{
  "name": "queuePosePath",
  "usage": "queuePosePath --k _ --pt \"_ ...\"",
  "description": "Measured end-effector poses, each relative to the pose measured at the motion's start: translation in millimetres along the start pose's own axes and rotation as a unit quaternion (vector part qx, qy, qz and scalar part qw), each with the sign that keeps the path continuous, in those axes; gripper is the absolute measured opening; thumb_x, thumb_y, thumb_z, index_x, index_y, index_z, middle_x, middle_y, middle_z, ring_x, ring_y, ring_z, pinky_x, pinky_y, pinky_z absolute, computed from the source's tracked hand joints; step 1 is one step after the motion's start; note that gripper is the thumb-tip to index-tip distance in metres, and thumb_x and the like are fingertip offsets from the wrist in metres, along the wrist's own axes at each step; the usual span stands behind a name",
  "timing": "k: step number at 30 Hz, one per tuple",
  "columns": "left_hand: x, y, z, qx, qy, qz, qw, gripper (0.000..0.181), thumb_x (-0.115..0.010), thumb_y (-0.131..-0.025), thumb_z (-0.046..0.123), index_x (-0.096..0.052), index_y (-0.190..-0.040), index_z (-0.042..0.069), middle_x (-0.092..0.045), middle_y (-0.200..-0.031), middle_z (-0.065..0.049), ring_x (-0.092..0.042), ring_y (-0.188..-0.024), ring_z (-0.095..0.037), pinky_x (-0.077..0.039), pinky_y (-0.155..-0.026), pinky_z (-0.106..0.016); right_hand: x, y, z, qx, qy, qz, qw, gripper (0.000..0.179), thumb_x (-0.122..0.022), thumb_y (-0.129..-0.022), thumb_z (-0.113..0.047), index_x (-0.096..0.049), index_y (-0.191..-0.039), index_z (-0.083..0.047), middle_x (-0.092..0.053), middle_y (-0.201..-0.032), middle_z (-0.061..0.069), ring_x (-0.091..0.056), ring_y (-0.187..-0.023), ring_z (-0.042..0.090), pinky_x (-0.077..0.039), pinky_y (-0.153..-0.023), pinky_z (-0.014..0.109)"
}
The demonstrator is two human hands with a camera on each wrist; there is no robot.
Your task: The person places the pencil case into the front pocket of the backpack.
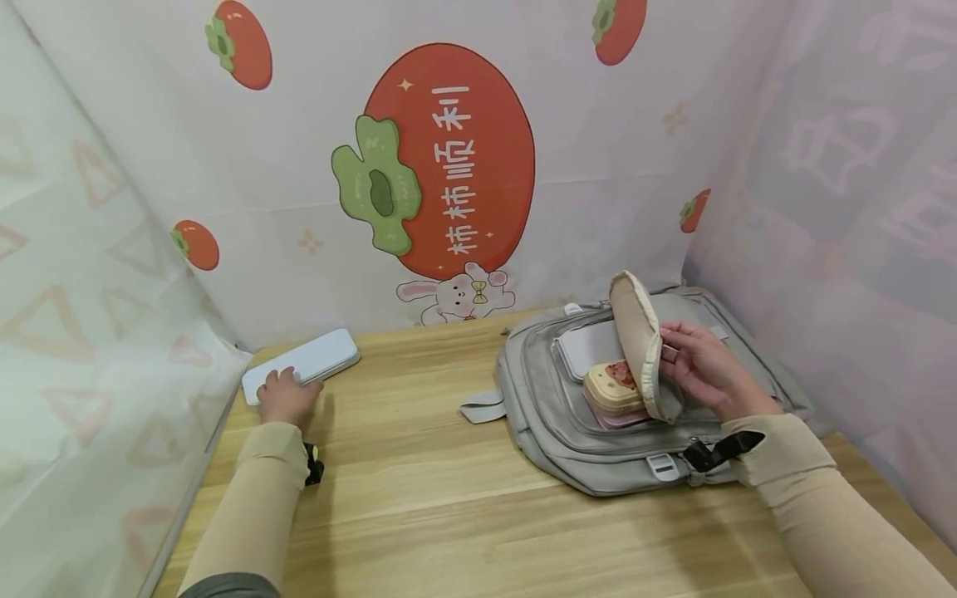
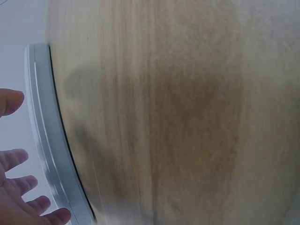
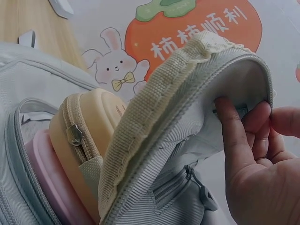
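Note:
A pale blue-white flat case (image 1: 329, 353) lies at the table's far left. My left hand (image 1: 287, 399) is at its near side, fingers spread over it; in the left wrist view the fingertips (image 2: 29, 183) overlap the case's side (image 2: 47, 122). A grey backpack (image 1: 538, 399) lies on its back at the right. Its front pocket flap (image 1: 637, 340) is folded up, and my right hand (image 1: 703, 365) pinches the flap's edge between thumb and fingers. Inside the pocket sit a yellow zipped case (image 1: 606, 389), a pink item (image 3: 51, 173) beneath it and a white flat item (image 1: 586, 349).
A wooden table (image 1: 419, 490) bears everything. Printed cloth walls (image 1: 299, 166) stand behind and on both sides, close to the backpack and the flat case. A grey strap loop (image 1: 484, 407) sticks out from the backpack's left side.

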State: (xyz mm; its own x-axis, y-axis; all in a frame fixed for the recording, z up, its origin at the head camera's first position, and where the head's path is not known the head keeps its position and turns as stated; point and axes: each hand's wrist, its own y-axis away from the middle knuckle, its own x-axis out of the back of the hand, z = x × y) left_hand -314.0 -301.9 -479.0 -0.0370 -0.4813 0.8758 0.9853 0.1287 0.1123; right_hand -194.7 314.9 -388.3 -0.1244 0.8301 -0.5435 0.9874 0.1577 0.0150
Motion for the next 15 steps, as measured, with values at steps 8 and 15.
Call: queuePosePath --k 8,15 --pt "6.5 6.8 0.3 -0.017 -0.044 -0.055 0.9974 0.078 -0.053 -0.1 0.034 -0.026 -0.149 -0.02 -0.015 -0.151 -0.048 -0.014 -0.137 -0.068 -0.018 -0.112 -0.075 -0.6 0.7 -0.9 -0.001 -0.001 0.001 1.0 0.029 -0.039 -0.111 0.0 -0.066 -0.099 -0.003 -0.071 -0.099 0.008 -0.069 -0.091 0.017 -0.058 -0.079 0.029" --pt "5.8 21.4 7.1 -0.003 -0.06 -0.074 0.9954 0.074 -0.052 -0.101 0.036 -0.03 -0.151 -0.013 -0.021 -0.149 -0.044 -0.019 -0.134 -0.067 -0.027 -0.102 -0.079 -0.3 1.1 0.1 -0.004 0.001 -0.002 1.0 0.03 -0.04 -0.111 -0.001 -0.067 -0.1 -0.004 -0.071 -0.102 0.008 -0.069 -0.093 0.016 -0.058 -0.08 0.029"
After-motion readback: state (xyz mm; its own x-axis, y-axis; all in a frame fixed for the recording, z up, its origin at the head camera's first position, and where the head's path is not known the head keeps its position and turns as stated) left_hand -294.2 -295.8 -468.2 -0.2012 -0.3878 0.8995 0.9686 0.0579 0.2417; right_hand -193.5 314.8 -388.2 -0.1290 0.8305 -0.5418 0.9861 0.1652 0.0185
